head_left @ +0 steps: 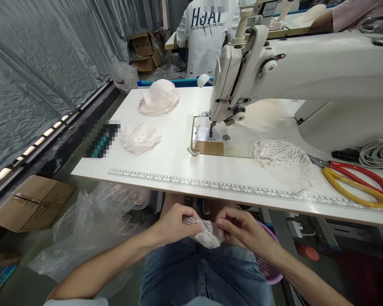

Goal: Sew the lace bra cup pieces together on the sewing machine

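Note:
Over my lap, in front of the table edge, a piece of white lace fabric (208,237) hangs between my two hands. My left hand (178,225) pinches its left side, thumb on top. At its right side, my right hand (239,229) has thumb and fingers closed on the sheer edge. On the table, a white lace piece (142,138) lies at the left, with a pale pink padded cup (161,97) behind it. Another white lace piece (285,163) rests right of the sewing machine's needle plate (207,134).
A white sewing machine (274,68) stands on the table (175,165), which has a printed ruler (191,182) along its front. Scissors (357,182) with red and yellow handles lie right. Below are plastic bags (92,221), a cardboard box (33,202) and a purple basket (276,278). A person (207,38) sits beyond.

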A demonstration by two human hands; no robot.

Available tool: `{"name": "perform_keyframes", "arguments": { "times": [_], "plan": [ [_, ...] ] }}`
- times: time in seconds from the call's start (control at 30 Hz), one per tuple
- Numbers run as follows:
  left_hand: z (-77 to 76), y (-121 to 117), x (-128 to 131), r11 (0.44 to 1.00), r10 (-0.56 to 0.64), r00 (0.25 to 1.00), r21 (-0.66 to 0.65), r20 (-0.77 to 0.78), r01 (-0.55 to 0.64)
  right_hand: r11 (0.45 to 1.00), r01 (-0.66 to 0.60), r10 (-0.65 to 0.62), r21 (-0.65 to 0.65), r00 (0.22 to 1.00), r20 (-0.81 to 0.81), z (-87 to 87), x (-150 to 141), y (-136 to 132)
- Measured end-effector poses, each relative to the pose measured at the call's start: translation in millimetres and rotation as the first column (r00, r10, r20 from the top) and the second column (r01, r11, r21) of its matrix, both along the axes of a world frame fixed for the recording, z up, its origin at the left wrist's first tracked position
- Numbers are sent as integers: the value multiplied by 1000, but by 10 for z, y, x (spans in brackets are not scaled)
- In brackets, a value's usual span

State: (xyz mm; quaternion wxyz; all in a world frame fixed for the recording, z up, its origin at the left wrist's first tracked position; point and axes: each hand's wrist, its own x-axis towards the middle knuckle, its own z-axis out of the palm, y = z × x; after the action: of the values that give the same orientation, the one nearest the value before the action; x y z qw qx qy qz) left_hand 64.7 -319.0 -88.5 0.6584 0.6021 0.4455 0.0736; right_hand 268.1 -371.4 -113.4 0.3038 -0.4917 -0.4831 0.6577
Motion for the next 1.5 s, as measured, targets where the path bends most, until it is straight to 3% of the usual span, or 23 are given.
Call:
{"name": "perform_keyframes", "arguments": {
  "times": [0.3,0.43,0.6,0.77,0.87,1.1,1.5],
  "plan": [
    [-83,-27,-33,1000,-30,1000,4,-1,30,999,22,-21,28,999,-43,-33,-33,-13],
    [-116,-37,-48,999,-40,999,16,1,40,998,-62,64,28,996,-68,-72,3,-33],
    [-129,-42,-50,999,-49,999,17,1,49,985,-150,148,82,989,20,-102,31,-55],
    [-95,-39,-50,996,-91,995,13,-35,92,994,-54,45,95,995,90,-79,55,-39],
    [-98,-35,-53,994,-112,992,4,-53,112,997,-25,22,75,999,34,-97,72,-44],
    [-157,-40,-37,986,-142,989,80,-50,145,983,-180,181,37,983,-23,-155,19,-105],
    [-172,-58,-53,958,-253,961,106,-110,265,990,-142,143,11,988,-57,-245,-54,-89]
  ]
}}
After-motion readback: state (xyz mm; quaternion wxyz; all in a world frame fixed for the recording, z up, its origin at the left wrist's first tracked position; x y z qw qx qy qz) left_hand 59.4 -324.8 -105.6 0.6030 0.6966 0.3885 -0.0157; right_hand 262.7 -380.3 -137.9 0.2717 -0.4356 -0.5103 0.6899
